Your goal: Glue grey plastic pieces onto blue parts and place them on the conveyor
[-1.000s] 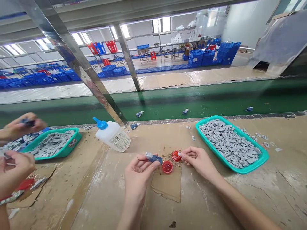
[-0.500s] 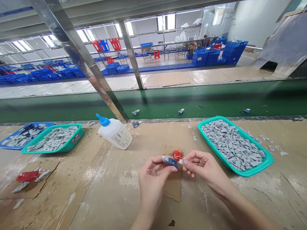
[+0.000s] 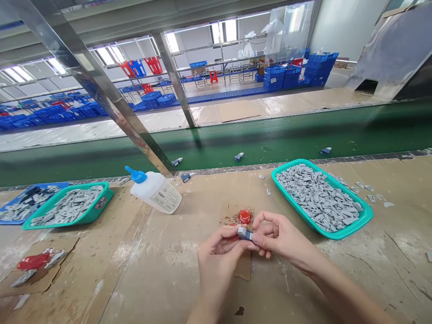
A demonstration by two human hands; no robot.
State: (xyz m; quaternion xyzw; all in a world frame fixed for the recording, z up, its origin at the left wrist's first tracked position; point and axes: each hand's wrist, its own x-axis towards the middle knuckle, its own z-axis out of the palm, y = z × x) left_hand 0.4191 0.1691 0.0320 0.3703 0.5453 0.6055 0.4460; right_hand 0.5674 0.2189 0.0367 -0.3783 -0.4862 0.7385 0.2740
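Note:
Above the worktable, my left hand (image 3: 218, 252) pinches a small dark-blue and grey plastic part (image 3: 243, 233) between thumb and fingers. My right hand (image 3: 281, 236) is closed at the right end of that part, thumb and forefinger together. The small light-grey piece in its fingertips is now mostly hidden by them. Just behind the hands, a round red dish (image 3: 245, 217) sits on a wet, stained cardboard piece (image 3: 227, 210). A white squeeze bottle (image 3: 160, 192) with a blue nozzle leans to the left.
A green basket (image 3: 366, 218) of grey pieces lies at right; another green basket (image 3: 91, 210) and a blue tray (image 3: 8, 220) lie at left. Several blue-grey parts rest on the green belt (image 3: 209, 157). A metal post (image 3: 135, 135) slants up at left.
My hands have come together, bringing the light-grey piece against the blue-grey part. Parts on the green belt have shifted left. The whole view has tilted and swung slightly.

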